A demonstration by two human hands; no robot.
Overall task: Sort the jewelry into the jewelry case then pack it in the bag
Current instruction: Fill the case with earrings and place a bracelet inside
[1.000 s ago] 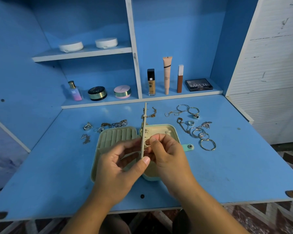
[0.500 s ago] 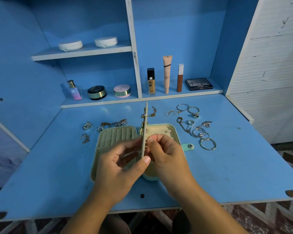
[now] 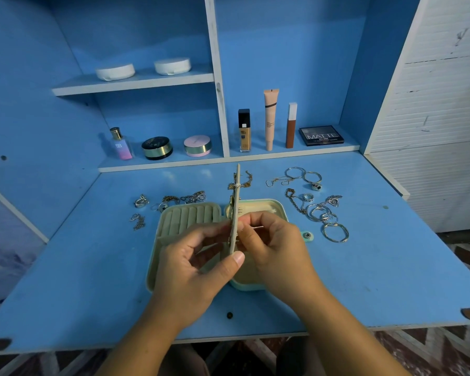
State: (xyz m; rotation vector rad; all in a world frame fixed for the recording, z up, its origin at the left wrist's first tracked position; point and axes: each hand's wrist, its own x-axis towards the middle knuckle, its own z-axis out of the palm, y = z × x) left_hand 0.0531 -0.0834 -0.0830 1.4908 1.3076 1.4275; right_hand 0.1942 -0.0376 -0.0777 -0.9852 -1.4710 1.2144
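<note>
1. Lying open on the blue tabletop [image 3: 377,280], near the middle of its front half, the pale green jewelry case [image 3: 190,217] is showing a ridged ring tray in its left half.
2. The case's beige divider [image 3: 236,191] is standing upright on edge between the two halves, and gold chains are hanging over its far end.
3. The left hand [image 3: 198,264] is gripping the divider's near end, with the thumb pressing the near edge and the fingers curling against the left face.
4. The right hand [image 3: 277,248] is pinching thumb and forefinger at the divider's right face; whatever is sitting between the fingertips is too small to tell.
5. Silver hoops and rings [image 3: 335,232] are lying spread on the tabletop to the right of the case, while chains and small rings [image 3: 183,198] are lying just behind its left corner.
6. The lower shelf [image 3: 160,165] behind the tabletop is carrying a perfume bottle [image 3: 120,145], two round compacts [image 3: 157,147], three upright makeup tubes [image 3: 270,118] and a dark palette [image 3: 322,135].
7. The upper shelf [image 3: 133,86] is holding two white round tins [image 3: 115,71].
8. A white slatted panel [image 3: 440,131] is rising to the right of the blue unit, and a patterned floor [image 3: 445,348] is showing below the tabletop's front edge.
</note>
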